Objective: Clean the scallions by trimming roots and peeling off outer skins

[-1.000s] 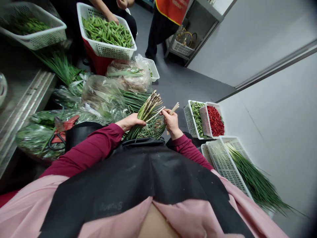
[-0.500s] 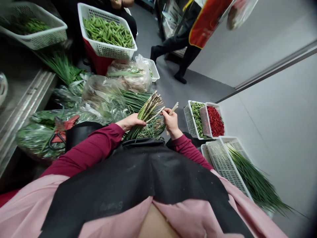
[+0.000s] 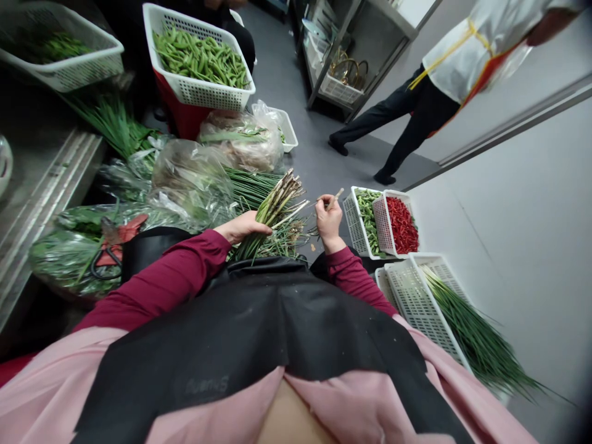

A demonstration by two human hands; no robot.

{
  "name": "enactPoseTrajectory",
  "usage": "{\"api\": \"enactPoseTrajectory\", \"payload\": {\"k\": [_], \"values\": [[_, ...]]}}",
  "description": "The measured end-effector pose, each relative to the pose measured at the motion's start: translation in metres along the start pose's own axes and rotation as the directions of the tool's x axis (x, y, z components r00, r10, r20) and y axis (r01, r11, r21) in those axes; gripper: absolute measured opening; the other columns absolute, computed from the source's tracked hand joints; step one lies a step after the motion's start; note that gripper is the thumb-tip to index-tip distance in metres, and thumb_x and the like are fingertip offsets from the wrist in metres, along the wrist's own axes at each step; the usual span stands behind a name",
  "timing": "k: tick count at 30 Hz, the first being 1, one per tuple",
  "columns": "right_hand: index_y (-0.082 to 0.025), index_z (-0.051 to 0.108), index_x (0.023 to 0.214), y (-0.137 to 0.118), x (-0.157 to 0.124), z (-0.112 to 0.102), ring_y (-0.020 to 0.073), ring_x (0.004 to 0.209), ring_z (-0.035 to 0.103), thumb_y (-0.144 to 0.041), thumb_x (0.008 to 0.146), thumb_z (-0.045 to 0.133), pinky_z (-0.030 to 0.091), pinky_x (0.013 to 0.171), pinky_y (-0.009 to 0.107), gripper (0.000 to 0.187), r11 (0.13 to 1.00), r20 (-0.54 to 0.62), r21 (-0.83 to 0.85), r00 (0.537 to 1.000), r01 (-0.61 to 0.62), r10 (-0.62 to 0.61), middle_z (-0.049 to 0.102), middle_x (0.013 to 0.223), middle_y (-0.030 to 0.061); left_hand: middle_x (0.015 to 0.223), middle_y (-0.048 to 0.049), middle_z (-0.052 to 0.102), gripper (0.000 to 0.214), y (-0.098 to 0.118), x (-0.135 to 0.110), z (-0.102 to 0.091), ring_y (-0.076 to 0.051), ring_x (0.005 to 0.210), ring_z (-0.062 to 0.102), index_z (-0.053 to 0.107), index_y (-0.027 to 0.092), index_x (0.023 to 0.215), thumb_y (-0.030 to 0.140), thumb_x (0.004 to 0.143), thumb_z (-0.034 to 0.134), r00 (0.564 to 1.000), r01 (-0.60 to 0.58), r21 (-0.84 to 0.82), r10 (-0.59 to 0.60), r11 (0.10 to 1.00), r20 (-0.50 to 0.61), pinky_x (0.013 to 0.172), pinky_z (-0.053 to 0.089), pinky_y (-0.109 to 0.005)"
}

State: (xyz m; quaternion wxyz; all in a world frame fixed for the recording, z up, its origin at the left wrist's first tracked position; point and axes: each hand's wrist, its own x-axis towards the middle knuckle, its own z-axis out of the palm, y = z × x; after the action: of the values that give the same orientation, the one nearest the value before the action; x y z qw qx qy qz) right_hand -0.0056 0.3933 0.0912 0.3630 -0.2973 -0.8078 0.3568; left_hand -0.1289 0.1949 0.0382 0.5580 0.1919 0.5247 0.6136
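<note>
Left of the red-chili basket (image 3: 380,223), the left hand (image 3: 244,228) has its fingers wrapped around a bunch of scallions (image 3: 274,206); between that bunch and the basket, the right hand (image 3: 328,222) pinches a pale stalk piece (image 3: 340,193) in its fingers.

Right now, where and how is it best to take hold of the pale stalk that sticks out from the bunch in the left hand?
Probably pinch the pale stalk near its free tip, coming from the side of the right hand. It slants out that way, apart from the other ends, while its lower part runs into the bunch that the left hand grips.
</note>
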Motion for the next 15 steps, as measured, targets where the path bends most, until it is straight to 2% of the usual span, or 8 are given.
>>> {"api": "enactPoseTrajectory", "payload": {"k": [3,5,7,9,11,13,15], "values": [[-0.018,0.056,0.072,0.005,0.014,-0.007,0.0126,0.068,0.049,-0.031,0.077,0.050,0.041,0.072,0.025,0.015,0.999,-0.066,-0.013,0.997,-0.040,0.039,0.057,0.069,0.0005,0.066,0.0003,0.061,0.034,0.000,0.000,0.000,-0.011,0.055,0.055,0.063,0.012,0.081,0.016,0.051,0.077,1.000,0.006,-0.007,-0.006,1.000,0.013,0.054,0.047,-0.026],[-0.018,0.053,0.061,0.010,0.017,-0.010,0.0117,0.060,0.046,-0.037,0.079,0.049,0.039,0.066,0.025,0.026,0.993,0.043,-0.041,0.993,-0.108,0.109,0.051,0.058,-0.0009,0.067,-0.0001,0.061,0.034,0.000,0.000,0.000,-0.011,0.056,0.055,0.063,0.012,0.081,0.016,0.051,0.078,1.000,0.001,-0.005,-0.001,1.000,0.002,0.055,0.048,-0.025],[-0.017,0.052,0.053,0.016,0.010,-0.009,0.0110,0.054,0.042,-0.044,0.079,0.051,0.038,0.061,0.025,0.036,0.981,0.219,-0.092,0.958,-0.169,0.186,0.046,0.050,-0.0019,0.068,-0.0006,0.062,0.034,0.001,0.000,0.000,-0.012,0.057,0.056,0.064,0.012,0.081,0.016,0.050,0.078,1.000,-0.005,-0.003,0.005,1.000,-0.018,0.056,0.048,-0.026],[-0.016,0.058,0.059,0.019,-0.003,-0.005,0.0111,0.055,0.045,-0.043,0.075,0.056,0.039,0.062,0.024,0.031,0.978,0.309,-0.115,0.929,-0.176,0.204,0.051,0.053,-0.0016,0.068,-0.0010,0.063,0.035,0.001,0.000,-0.001,-0.012,0.058,0.056,0.064,0.011,0.081,0.016,0.049,0.078,0.999,-0.005,-0.011,0.005,1.000,-0.036,0.057,0.048,-0.026],[-0.016,0.065,0.078,0.018,-0.020,0.002,0.0114,0.062,0.049,-0.035,0.070,0.060,0.041,0.065,0.024,0.021,0.986,0.327,-0.068,0.930,-0.155,0.169,0.059,0.066,-0.0008,0.070,-0.0017,0.064,0.036,0.001,0.001,-0.001,-0.013,0.059,0.057,0.065,0.011,0.082,0.016,0.049,0.078,0.999,0.002,-0.024,-0.003,1.000,-0.040,0.058,0.049,-0.027],[-0.017,0.065,0.090,0.010,-0.033,0.012,0.0118,0.068,0.053,-0.031,0.069,0.060,0.042,0.069,0.024,0.025,0.987,0.361,0.032,0.923,-0.157,0.135,0.062,0.077,0.0005,0.072,-0.0027,0.066,0.036,0.000,0.002,-0.001,-0.014,0.061,0.059,0.066,0.011,0.083,0.016,0.049,0.078,0.999,0.009,-0.037,-0.010,0.999,-0.035,0.061,0.050,-0.028],[-0.016,0.064,0.085,0.000,-0.041,0.022,0.0119,0.070,0.053,-0.034,0.071,0.061,0.043,0.069,0.024,0.023,0.970,0.421,0.128,0.897,-0.206,0.135,0.063,0.077,0.0014,0.073,-0.0024,0.066,0.037,-0.002,0.003,0.000,-0.014,0.061,0.059,0.066,0.012,0.084,0.015,0.049,0.079,0.999,0.015,-0.041,-0.016,0.999,-0.027,0.062,0.050,-0.028]]}}
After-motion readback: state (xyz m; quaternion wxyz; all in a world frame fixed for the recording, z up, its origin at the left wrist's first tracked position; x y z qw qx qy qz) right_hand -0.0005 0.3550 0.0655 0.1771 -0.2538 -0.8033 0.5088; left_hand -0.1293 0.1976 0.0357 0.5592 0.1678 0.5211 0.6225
